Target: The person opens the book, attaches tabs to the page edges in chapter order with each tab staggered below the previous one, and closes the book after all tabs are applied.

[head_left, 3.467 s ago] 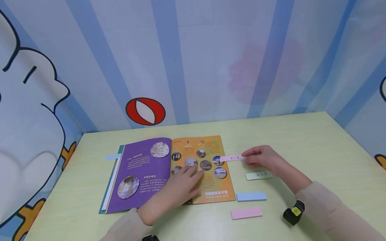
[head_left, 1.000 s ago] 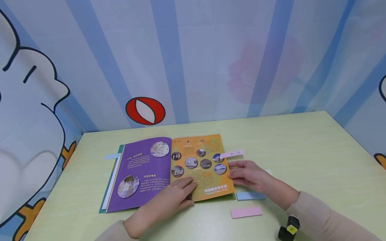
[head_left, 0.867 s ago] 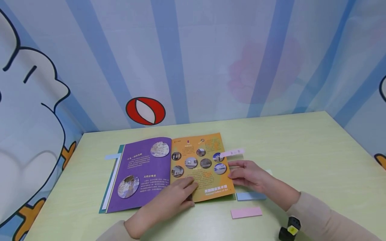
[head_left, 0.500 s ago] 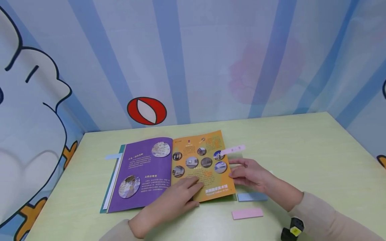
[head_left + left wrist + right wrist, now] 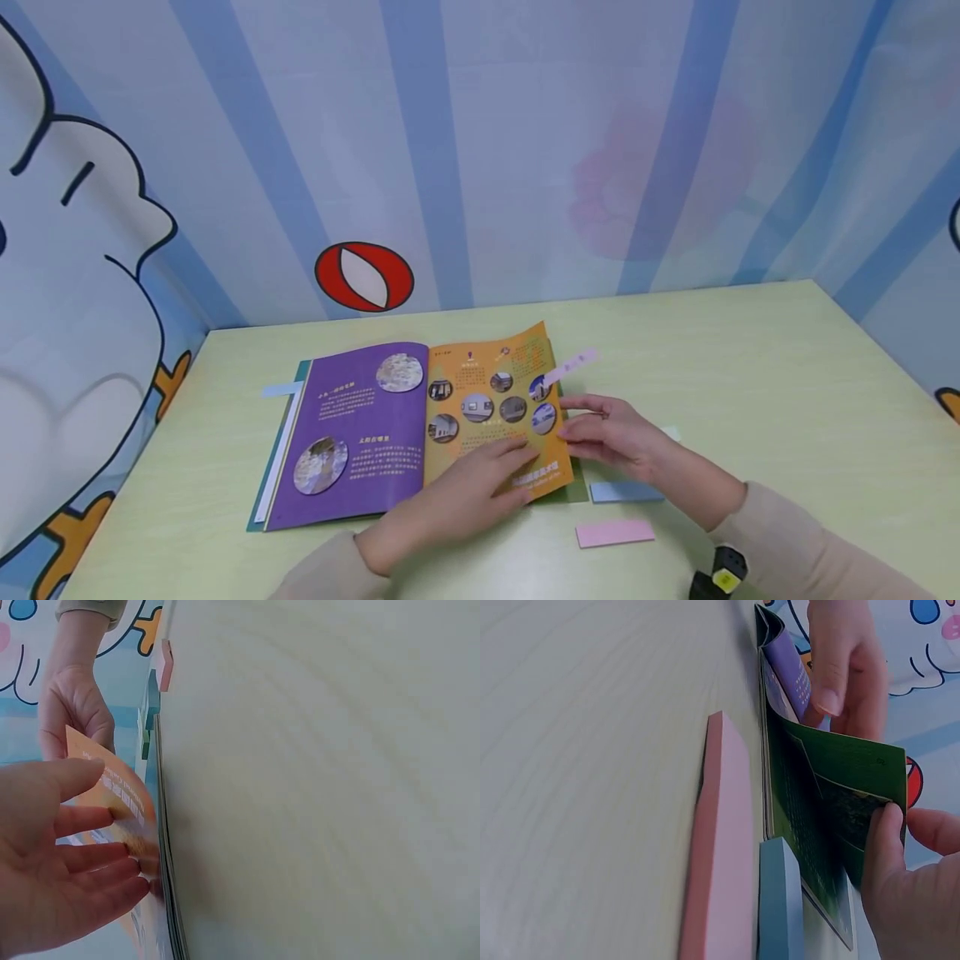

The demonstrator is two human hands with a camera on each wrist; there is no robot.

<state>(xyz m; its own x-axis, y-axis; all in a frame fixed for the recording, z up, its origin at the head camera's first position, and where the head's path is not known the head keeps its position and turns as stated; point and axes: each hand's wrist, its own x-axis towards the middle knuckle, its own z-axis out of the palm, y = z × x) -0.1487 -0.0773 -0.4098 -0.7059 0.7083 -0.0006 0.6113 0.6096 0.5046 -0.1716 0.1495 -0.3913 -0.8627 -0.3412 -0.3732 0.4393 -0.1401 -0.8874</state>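
Note:
An open book (image 5: 360,433) lies on the table, purple page on the left and orange page (image 5: 480,379) on the right. My right hand (image 5: 618,437) pinches the orange page's right edge, which is lifted. In the right wrist view, that page's green underside (image 5: 855,756) shows, with my thumb on it. My left hand (image 5: 472,492) lies over the lower part of the orange page. In the left wrist view, its loosely extended fingers touch the page. A pink sticky note strip (image 5: 572,367) sticks out from the page's right edge, slanting up.
A pink sticky note pad (image 5: 615,533) and a blue one (image 5: 626,492) lie right of the book. A pale green pad (image 5: 670,432) is mostly hidden behind my right hand. A light blue strip (image 5: 282,389) juts from the book's left side. A printed curtain (image 5: 510,167) hangs behind the table.
My right hand has let go of the pink strip and moved down to the page edge. That edge has risen and begun curling leftward. My left hand has slid right across the page.

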